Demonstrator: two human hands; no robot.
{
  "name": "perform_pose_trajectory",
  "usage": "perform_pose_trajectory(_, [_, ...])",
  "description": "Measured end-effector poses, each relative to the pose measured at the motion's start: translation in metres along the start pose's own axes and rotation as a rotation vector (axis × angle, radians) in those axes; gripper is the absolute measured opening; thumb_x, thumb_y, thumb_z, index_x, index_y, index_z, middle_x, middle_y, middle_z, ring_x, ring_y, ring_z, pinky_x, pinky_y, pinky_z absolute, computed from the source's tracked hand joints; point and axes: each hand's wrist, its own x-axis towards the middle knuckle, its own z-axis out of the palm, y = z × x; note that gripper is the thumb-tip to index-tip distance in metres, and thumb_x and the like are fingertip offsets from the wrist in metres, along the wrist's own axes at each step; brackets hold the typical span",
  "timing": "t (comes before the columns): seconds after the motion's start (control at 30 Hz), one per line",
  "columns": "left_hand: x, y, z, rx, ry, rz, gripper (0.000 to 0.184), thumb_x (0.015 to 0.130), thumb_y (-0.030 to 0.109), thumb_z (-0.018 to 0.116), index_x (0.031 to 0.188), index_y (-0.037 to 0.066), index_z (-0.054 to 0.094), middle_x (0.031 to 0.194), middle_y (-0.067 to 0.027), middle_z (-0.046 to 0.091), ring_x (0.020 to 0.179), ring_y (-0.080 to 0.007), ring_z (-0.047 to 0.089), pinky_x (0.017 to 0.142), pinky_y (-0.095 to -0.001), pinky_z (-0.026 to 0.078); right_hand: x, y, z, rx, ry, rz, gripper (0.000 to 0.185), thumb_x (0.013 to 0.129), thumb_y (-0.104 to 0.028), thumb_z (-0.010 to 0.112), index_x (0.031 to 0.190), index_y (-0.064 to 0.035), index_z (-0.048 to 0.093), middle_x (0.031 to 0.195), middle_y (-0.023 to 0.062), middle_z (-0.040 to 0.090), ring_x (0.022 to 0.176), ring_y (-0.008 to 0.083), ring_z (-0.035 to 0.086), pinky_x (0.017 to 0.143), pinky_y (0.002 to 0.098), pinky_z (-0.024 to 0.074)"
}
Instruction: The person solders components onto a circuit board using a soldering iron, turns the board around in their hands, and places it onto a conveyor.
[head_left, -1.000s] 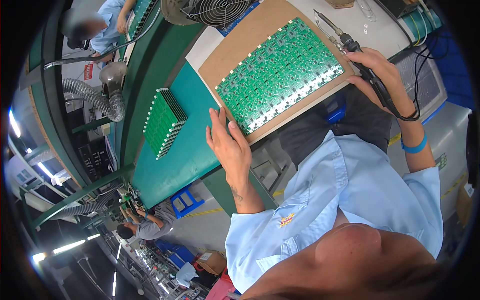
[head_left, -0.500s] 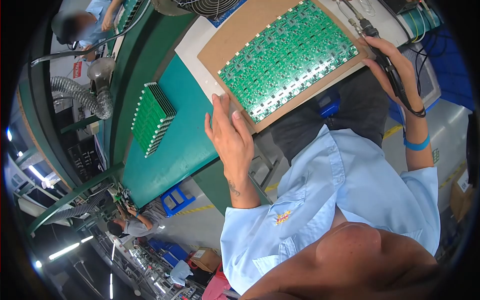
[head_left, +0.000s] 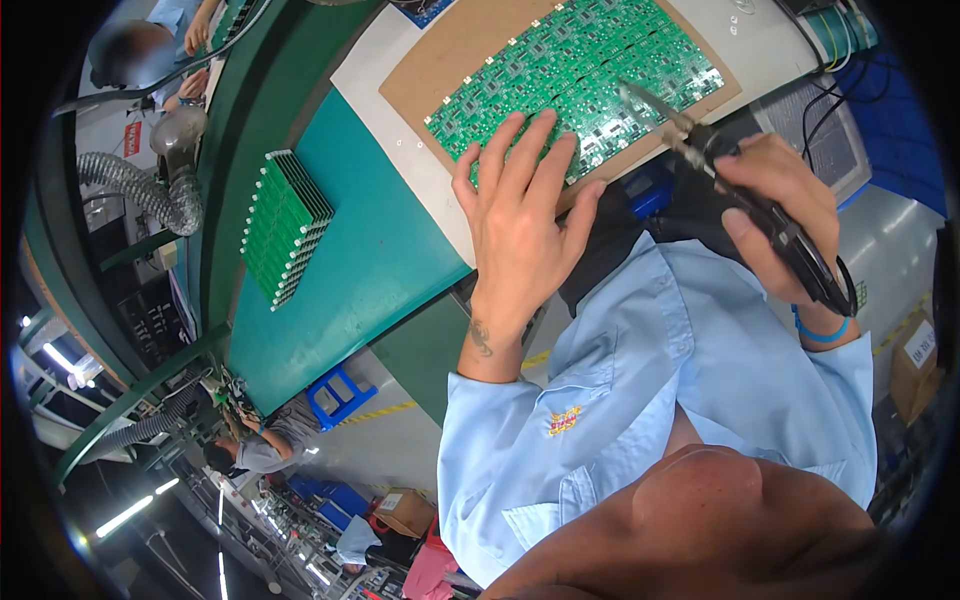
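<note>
A large green circuit board panel, dense with small components, lies on a brown cardboard sheet. My left hand rests over its near-left edge, fingers spread and fingertips on the board. In my right hand is a black-handled soldering iron with a metal front end. Its tip points left over the right part of the panel; whether it touches the board I cannot tell. A cable runs back from the handle past my wrist.
A stack of green boards stands on the teal bench mat to the left. White sheeting lies under the cardboard. A blue stool is on the floor. Other people work further off. Cables hang at the right.
My left hand has moved right from beside the board onto its near edge. My right hand has brought the soldering iron down, its tip now turned left over the board.
</note>
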Motion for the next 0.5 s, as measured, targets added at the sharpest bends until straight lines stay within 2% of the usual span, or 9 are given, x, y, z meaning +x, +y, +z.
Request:
perform_pose_trajectory(0.2, [0.007, 0.003, 0.001, -0.051, -0.045, -0.015, 0.032, 0.089, 0.019, 0.085, 0.119, 0.010, 0.080, 0.142, -0.0050, 0.072, 0.142, -0.0310, 0.060, 0.121, -0.0569, 0.035, -0.007, -0.022, 0.011, 0.032, -0.069, 0.059, 0.041, 0.077, -0.004, 0.079, 0.118, 0.0032, 0.076, 0.087, 0.0106, 0.070, 0.074, 0.0240, 0.060, 0.070, 0.0318, 0.0496])
perform_pose_trajectory(0.5, [0.012, 0.002, 0.006, -0.056, -0.037, 0.013, 0.023, 0.091, 0.016, 0.084, 0.113, 0.011, 0.084, 0.137, -0.0041, 0.075, 0.136, -0.0296, 0.065, 0.122, -0.0578, 0.035, -0.008, -0.024, 0.014, 0.016, -0.079, 0.082, 0.040, 0.077, -0.004, 0.080, 0.116, 0.0034, 0.077, 0.084, 0.0102, 0.069, 0.070, 0.0238, 0.057, 0.067, 0.0326, 0.0487])
